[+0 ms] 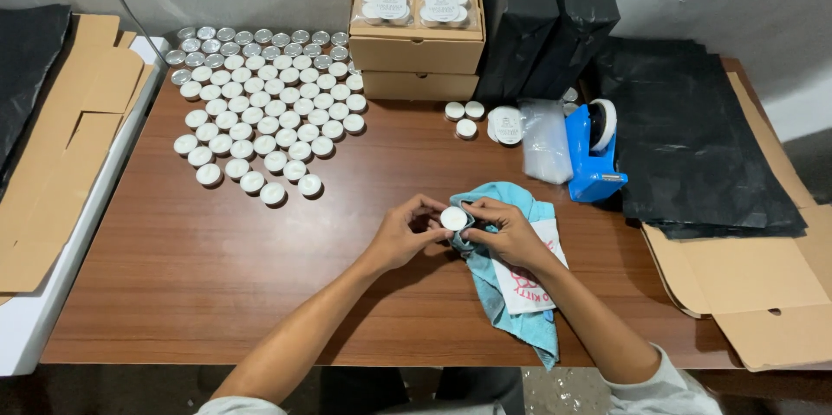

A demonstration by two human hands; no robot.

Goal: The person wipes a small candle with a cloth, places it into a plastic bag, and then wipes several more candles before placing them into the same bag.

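Observation:
A small white tealight candle (452, 218) in a metal cup is held between both hands above the wooden table (217, 276). My left hand (404, 231) grips its left side with fingertips. My right hand (506, 231) holds its right side together with a fold of a light blue cloth (507, 289), which lies under that hand and trails toward the table's front edge. A large group of several similar tealights (260, 103) is laid out in rows at the back left of the table.
Two stacked cardboard boxes (418, 51) with packed tealights on top stand at the back. Three loose tealights (464, 116), a clear plastic bag (548, 139) and a blue tape dispenser (594, 151) sit nearby. Black sheets (702, 146) and flat cardboard (745, 276) lie right; more cardboard (61, 146) lies left.

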